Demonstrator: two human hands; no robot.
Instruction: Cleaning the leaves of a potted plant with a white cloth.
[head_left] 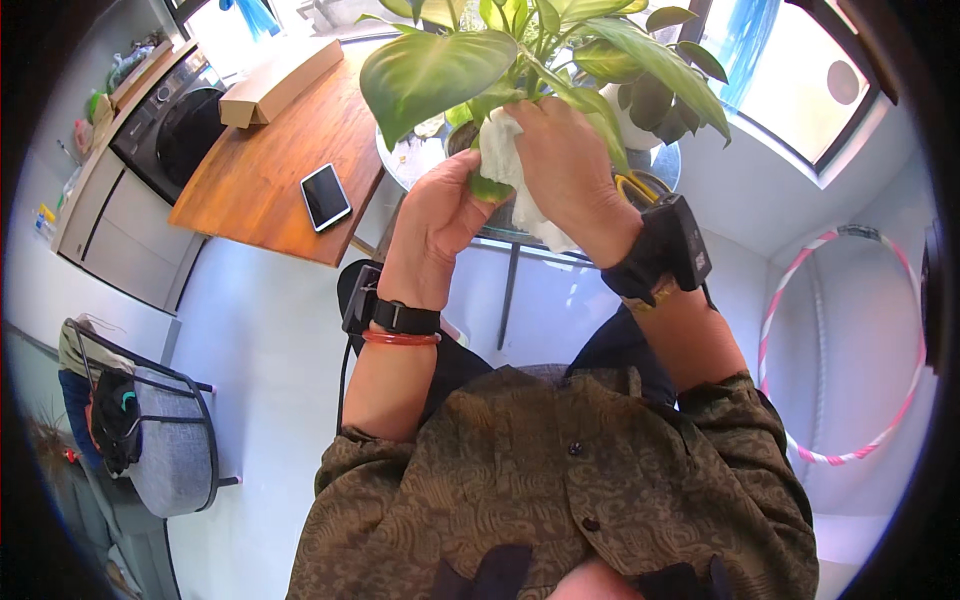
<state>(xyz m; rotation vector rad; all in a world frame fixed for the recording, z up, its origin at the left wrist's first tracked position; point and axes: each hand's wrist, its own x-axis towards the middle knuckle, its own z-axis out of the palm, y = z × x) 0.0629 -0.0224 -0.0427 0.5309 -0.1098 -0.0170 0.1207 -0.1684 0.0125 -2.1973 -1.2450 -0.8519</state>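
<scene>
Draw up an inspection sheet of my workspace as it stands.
Surface: round glass table under the plant; wooden table at left.
Job's things: broad-leaved plant; crumpled white wipe against a low leaf.
Clutter: phone and cardboard box on the wooden table; yellow-handled tool, partly hidden, by the right hand.
Hands: left hand at the low leaf, grip partly hidden; right hand holds the wipe.
Cables: thin black cord below the left wrist device.
Surroundings: washing machine and grey chair at left; pink-and-white hoop at right.

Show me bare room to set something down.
The wooden table is bare between the box and the phone, and left of the phone. Crowded: around the round table, where plant, white tissue, left hand and right hand cluster.
</scene>
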